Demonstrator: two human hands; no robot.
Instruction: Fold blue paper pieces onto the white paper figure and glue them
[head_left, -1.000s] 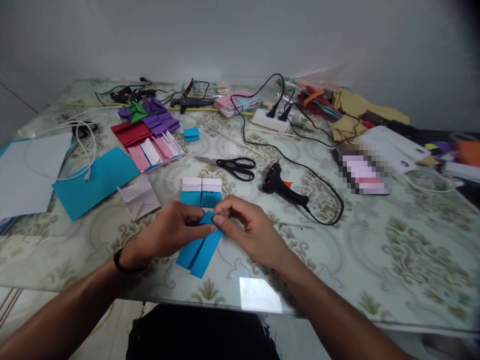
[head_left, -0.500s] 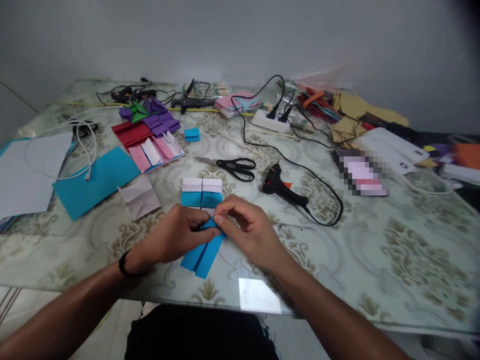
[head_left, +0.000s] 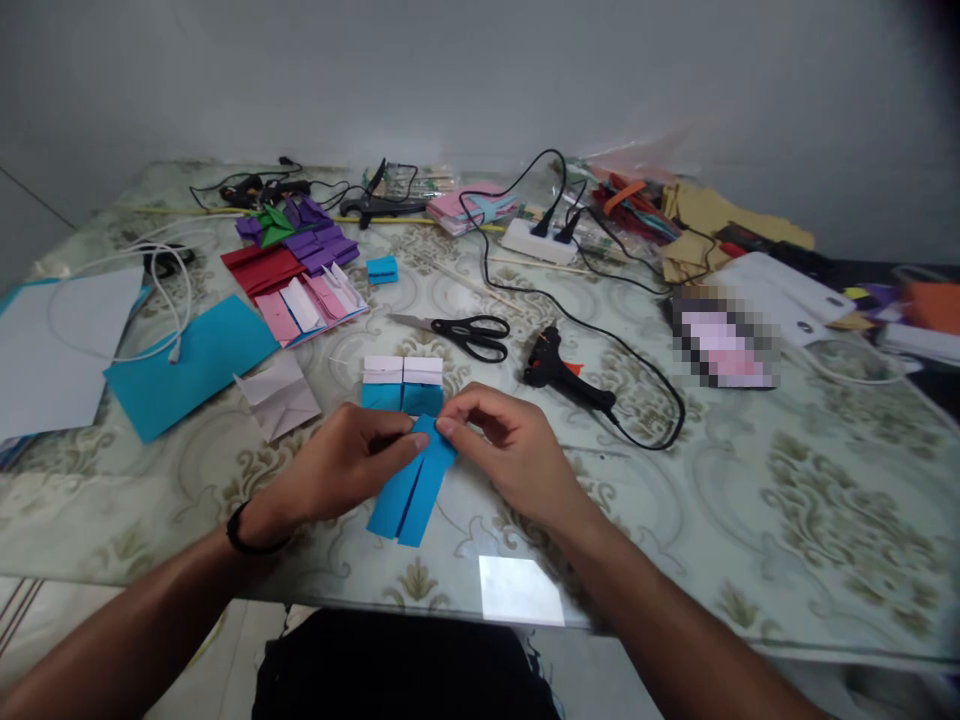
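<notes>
Blue paper, folded as a narrow strip with a dark lengthwise seam (head_left: 431, 485), sits between two sets of fingertips: the left hand (head_left: 349, 455) pinches its far end with thumb uppermost; the right hand (head_left: 506, 440) pinches the right side of that end. For a crisp crease, in my judgement, edges should be matched first, the seam kept straight, and thumb pressure drawn evenly outward. Just beyond lies a flat, folded blue-and-white paper piece (head_left: 385, 396); farther out, black-handled metal scissors (head_left: 471, 337) and a black glue gun with orange trigger (head_left: 559, 372) rest on the glossy floral-patterned table (head_left: 660, 540). From where I stand, I cannot tell whether the strip's near end touches it.
</notes>
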